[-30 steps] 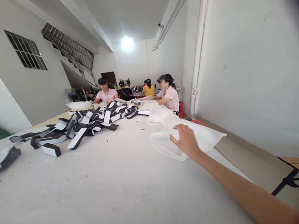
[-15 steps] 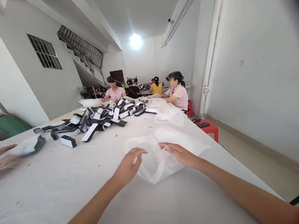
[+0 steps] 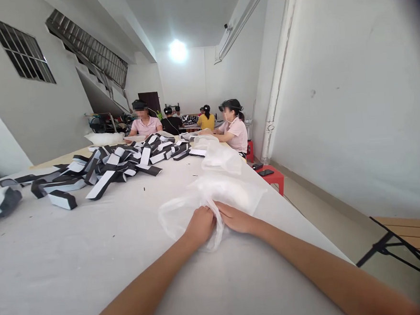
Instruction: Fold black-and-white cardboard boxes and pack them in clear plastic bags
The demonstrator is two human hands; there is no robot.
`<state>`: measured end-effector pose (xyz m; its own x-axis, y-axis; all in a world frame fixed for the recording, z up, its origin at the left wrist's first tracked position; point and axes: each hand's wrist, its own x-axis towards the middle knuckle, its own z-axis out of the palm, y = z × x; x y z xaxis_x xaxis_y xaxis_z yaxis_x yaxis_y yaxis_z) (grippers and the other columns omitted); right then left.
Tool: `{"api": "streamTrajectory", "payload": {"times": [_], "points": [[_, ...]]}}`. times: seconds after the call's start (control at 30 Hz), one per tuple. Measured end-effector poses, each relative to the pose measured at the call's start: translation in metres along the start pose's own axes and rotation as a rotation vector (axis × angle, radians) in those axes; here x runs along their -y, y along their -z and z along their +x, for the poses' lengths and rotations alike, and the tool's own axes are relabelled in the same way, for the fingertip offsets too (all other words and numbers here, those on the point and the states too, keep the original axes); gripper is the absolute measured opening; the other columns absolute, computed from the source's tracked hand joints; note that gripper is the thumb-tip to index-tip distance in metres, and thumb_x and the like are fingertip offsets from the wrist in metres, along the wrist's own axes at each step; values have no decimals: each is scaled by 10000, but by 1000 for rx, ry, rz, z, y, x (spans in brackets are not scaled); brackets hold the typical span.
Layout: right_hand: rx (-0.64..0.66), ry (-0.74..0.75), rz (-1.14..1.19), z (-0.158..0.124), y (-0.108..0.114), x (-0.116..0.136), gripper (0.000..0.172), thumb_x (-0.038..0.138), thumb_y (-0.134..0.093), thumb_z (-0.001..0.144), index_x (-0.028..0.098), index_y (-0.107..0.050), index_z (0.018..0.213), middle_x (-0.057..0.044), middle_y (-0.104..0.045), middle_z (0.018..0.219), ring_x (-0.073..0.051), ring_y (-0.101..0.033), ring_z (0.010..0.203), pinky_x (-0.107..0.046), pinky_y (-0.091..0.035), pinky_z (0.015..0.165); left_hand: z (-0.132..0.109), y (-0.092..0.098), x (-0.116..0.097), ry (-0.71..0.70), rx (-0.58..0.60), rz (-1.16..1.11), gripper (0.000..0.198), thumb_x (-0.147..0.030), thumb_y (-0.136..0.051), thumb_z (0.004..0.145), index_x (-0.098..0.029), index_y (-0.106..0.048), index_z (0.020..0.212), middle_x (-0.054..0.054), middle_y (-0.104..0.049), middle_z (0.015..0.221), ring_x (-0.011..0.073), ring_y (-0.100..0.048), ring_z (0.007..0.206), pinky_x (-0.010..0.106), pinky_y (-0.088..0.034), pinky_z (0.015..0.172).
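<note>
A translucent white plastic bag lies on the white-covered table in front of me, its loose mouth toward me. My left hand is closed on the gathered bag mouth, fingers curled and partly hidden by the film. Right against it, my right hand is closed around the same bunched plastic, with its fingertips hidden. The two hands nearly touch, and the plastic stands up in folds between them. Whatever the bag contains cannot be made out.
A heap of black-and-white foam-like blocks lies beyond my hands to the left. More plastic bags lie further up the table. Two people in pink sit at its far end. A red stool with phones stands at right, near a slatted wooden seat.
Both hands have come together and closed on the bag's mouth, which was spread wide before. My view has turned a little to the right. The neighbour's hands at left have left view.
</note>
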<state>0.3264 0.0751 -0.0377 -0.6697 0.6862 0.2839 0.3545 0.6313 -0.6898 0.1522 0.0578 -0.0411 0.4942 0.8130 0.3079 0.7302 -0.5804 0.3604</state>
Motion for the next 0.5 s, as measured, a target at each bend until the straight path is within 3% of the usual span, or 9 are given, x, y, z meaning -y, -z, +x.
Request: {"api": "streamTrajectory", "payload": {"times": [0.1,0.2,0.33,0.43,0.5], "points": [[87,22,-218,2,5,-8,457,350,-313,1013,289,-382,1461,-28,-426,1499,-228,-338,1405,-459,-260,1168,-4,15,15,2,-9,62,195,-103,-465,821,-185,-636,775,93,-616,866,230,-602,782,358,-460,793],[127,-55,-388,5,11,-23,484,359,-340,997,240,-391,1464,-44,-373,1529,-238,-291,1427,-444,-225,1182,-17,40,33,7,-33,106,220,-86,-449,801,-204,-602,697,72,-585,805,217,-567,696,338,-450,721],[79,-163,-459,6,20,-46,536,338,-342,981,162,-347,1487,-93,-329,1544,-255,-280,1431,-439,-235,1174,-47,77,57,39,-90,86,243,-186,-443,860,-242,-620,703,41,-574,768,200,-542,626,290,-431,623],[26,-210,-469,4,27,-60,542,308,-353,966,150,-354,1484,-108,-338,1535,-269,-302,1421,-459,-241,1166,-73,98,81,137,-225,-32,199,-273,-479,878,-260,-666,810,37,-608,849,204,-582,692,279,-449,652],[-8,-234,-474,2,32,-66,538,307,-369,958,173,-366,1479,-98,-351,1530,-274,-320,1412,-474,-256,1157,-88,109,101,255,-417,-168,129,-262,-551,834,-240,-664,776,37,-616,834,216,-591,754,282,-463,713]]}}
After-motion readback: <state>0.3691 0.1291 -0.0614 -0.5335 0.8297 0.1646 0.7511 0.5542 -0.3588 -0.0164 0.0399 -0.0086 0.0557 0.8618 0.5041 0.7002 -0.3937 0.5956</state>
